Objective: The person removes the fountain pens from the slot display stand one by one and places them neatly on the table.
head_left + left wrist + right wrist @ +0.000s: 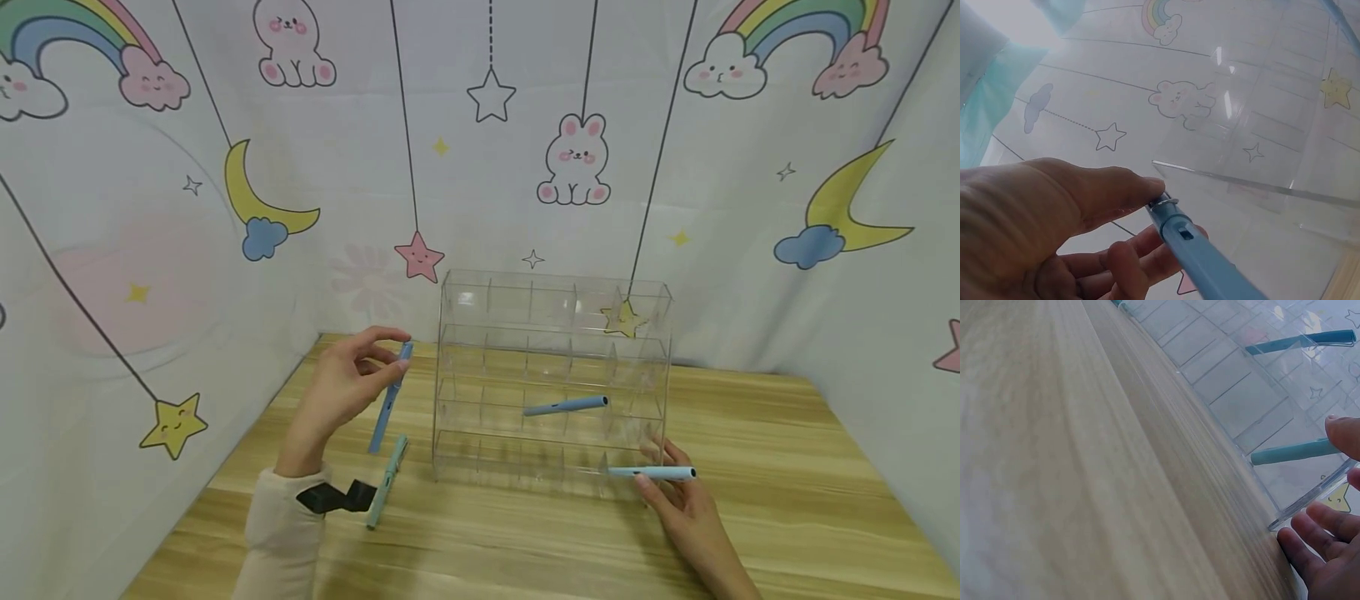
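Note:
A clear plastic rack with rows of compartments stands on the wooden table. My left hand pinches a blue pen between thumb and fingers at its upper end, left of the rack; the pen slants downward. In the left wrist view the pen's clip end lies under the thumb. My right hand holds the rack's lower right side, thumb in front and fingers along the outer edge. Beside that thumb, a light blue pen sticks out of the bottom right compartment. Another blue pen juts from a higher row.
A green pen lies on the table, left of the rack and near the left sleeve. White cloth printed with stars, moons and rabbits hangs behind the table and along its sides.

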A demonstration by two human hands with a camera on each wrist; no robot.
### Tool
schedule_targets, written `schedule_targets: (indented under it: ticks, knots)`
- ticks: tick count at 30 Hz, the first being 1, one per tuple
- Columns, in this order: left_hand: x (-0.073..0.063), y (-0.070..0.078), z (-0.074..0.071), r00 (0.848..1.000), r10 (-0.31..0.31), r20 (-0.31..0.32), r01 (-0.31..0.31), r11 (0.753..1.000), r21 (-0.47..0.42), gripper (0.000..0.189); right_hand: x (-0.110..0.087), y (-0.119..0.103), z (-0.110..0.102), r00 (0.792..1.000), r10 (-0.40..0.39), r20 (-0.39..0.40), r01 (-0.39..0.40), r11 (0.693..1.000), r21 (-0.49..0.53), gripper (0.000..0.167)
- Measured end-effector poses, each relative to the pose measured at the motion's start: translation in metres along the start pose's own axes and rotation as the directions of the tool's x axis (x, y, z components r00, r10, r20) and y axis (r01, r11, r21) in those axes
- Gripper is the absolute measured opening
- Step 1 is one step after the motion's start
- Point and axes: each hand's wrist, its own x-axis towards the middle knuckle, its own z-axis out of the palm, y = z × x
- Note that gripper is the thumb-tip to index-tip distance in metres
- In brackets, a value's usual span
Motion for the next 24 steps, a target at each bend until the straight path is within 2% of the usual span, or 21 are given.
schedule_targets:
  ticks: [7, 17, 24]
  knots:
    - [-0.002, -0.003, -0.009, 0.999, -0.033, 0.035, 0.032, 0.999, 0.024, 0.037, 0.000, 0.001, 0.000, 1.000, 0.010, 0.004, -0.010, 1.000, 0.000, 0.066]
    - [-0.002, -0.006, -0.013, 0.997, -0.050, 0.055, 0.048, 0.998, 0.036, 0.036, 0.000, 0.000, -0.001, 1.000, 0.018, 0.004, -0.018, 1.000, -0.007, 0.066]
    - [-0.005, -0.015, -0.023, 0.994, -0.072, 0.079, 0.070, 0.997, 0.036, 0.035, 0.000, -0.001, -0.002, 0.999, 0.037, 0.016, -0.037, 0.999, -0.019, 0.067]
